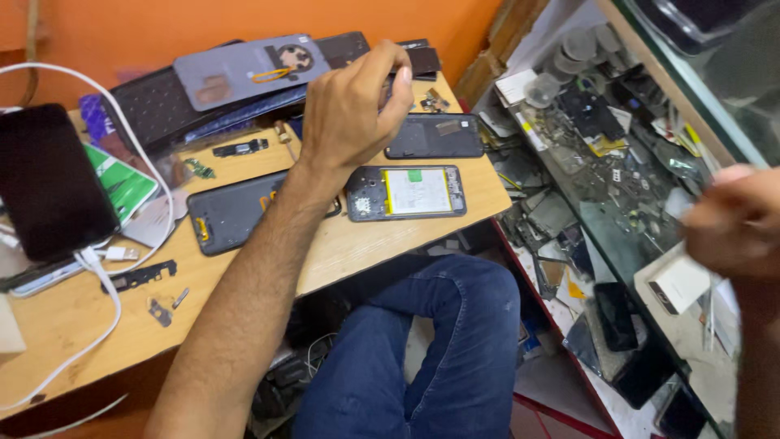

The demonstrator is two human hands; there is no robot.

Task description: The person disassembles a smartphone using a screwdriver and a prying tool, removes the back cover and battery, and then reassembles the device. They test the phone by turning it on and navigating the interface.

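My left hand point(355, 110) reaches across the wooden board point(366, 254) with its fingers curled together over the far edge; the fingertips hide what they touch. Just right of it lies a dark phone frame point(435, 136). Below the hand sits an opened phone with a white-labelled battery point(406, 193). My forearm crosses another dark phone shell point(227, 215). My right hand point(735, 219) is blurred at the right edge, above a glass counter point(609, 232) and close to a small white box point(678, 283). Its fingers look bunched.
A grey back cover with a camera ring point(244, 69) leans at the back on dark panels. A black phone point(49, 179) on a white cable point(106, 317) lies at the left, beside a green packet point(126, 185). Small metal parts point(140, 276) dot the board. Scrap phone parts fill the counter.
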